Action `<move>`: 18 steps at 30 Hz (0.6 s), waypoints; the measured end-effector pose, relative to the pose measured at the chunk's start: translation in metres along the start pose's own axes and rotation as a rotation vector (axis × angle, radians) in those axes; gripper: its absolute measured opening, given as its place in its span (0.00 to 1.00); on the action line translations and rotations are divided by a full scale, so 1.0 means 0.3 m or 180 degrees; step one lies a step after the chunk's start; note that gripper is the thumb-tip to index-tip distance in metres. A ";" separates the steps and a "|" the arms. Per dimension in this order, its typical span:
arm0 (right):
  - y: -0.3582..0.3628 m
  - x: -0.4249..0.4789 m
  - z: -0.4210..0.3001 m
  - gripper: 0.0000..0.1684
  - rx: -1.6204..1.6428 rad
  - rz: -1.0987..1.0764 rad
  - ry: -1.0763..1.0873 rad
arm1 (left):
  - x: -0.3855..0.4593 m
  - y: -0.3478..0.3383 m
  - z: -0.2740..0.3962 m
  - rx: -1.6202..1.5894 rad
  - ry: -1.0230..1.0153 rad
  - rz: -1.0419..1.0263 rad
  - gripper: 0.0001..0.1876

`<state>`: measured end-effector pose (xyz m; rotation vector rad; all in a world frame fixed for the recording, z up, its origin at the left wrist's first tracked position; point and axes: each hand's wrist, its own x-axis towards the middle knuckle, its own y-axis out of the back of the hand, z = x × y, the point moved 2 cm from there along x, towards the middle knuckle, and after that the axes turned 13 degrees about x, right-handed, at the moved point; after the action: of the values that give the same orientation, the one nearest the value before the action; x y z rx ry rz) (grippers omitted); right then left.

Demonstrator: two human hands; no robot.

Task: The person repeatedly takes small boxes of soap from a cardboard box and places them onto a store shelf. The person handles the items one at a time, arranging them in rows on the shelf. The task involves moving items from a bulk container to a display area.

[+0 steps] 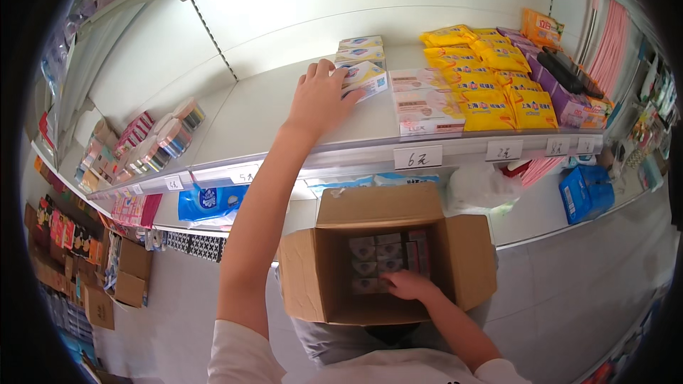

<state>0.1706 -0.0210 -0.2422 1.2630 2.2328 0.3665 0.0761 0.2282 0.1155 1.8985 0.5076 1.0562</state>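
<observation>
On the upper shelf my left hand [323, 97] grips a white and yellow soap box [365, 80], in front of similar boxes [359, 53] lined up towards the back panel. My right hand [408, 284] reaches down into an open cardboard box [383, 207], its fingers at the small boxed soaps [365, 266] packed inside. Whether those fingers hold one of them cannot be told. The cardboard box rests in front of my body, its flaps folded outward.
Pink soap boxes [427, 109], yellow soap packets [488, 109] and purple packs [560, 90] stand to the right. Price tags [418, 158] line the shelf edge [347, 162]. Jars [173, 136] stand at the left. Below are a blue pack [587, 192] and a blue wipes pack [208, 202].
</observation>
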 end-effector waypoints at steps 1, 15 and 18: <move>-0.001 0.001 -0.006 0.19 -0.0032 -0.0009 0.0039 | -0.012 -0.005 -0.014 -0.0022 -0.0022 0.0338 0.31; 0.014 0.013 -0.029 0.21 0.1028 0.0362 0.0534 | -0.433 0.195 0.006 -0.0966 0.0196 0.2027 0.54; 0.064 0.011 -0.068 0.19 0.3147 0.0463 0.0309 | -0.673 0.136 0.061 -0.1153 -0.0333 0.1612 0.54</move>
<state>0.1709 -0.0076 -0.2173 1.8968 2.4742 -0.7469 -0.0234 0.0588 0.0506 1.7755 -0.2326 1.2579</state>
